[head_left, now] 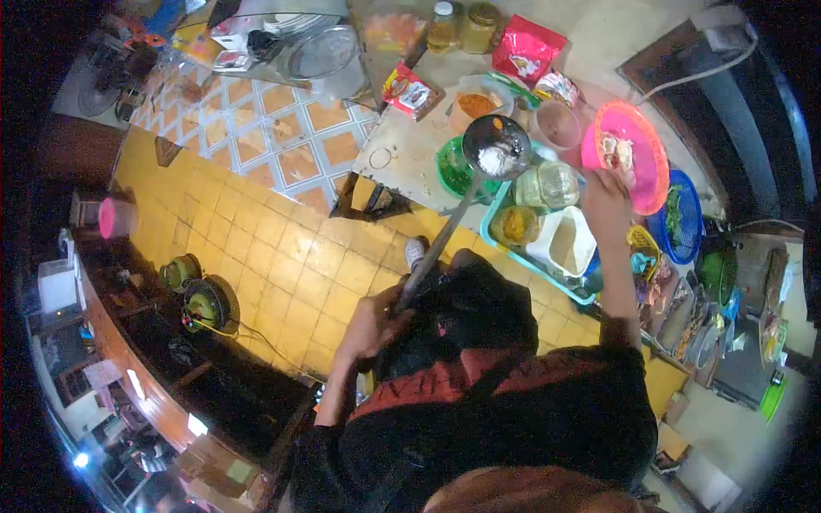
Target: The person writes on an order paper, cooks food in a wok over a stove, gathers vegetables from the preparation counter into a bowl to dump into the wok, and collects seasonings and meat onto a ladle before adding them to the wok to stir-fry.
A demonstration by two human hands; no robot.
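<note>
My left hand (373, 327) is wrapped round the long handle of a metal ladle (497, 147). White powder and a small orange bit lie in the ladle's bowl, which is over the counter beside a green bowl (459, 169) of chopped greens. My right hand (607, 203) is at the near edge of a pink basket (652, 171) with pale pieces of food in it; its fingers are bent, and what they hold, if anything, is too small to name. Below the ladle, a turquoise tray (530, 267) carries a clear jar (552, 185), a yellow-filled container (516, 225) and a white tub (564, 242).
A bowl of orange paste (477, 104), a red packet (528, 49), a smaller packet (410, 91) and two jars stand on the counter's far part. A blue basket (682, 218) of greens is at the right. Gas cylinders (205, 305) stand on the floor at the left.
</note>
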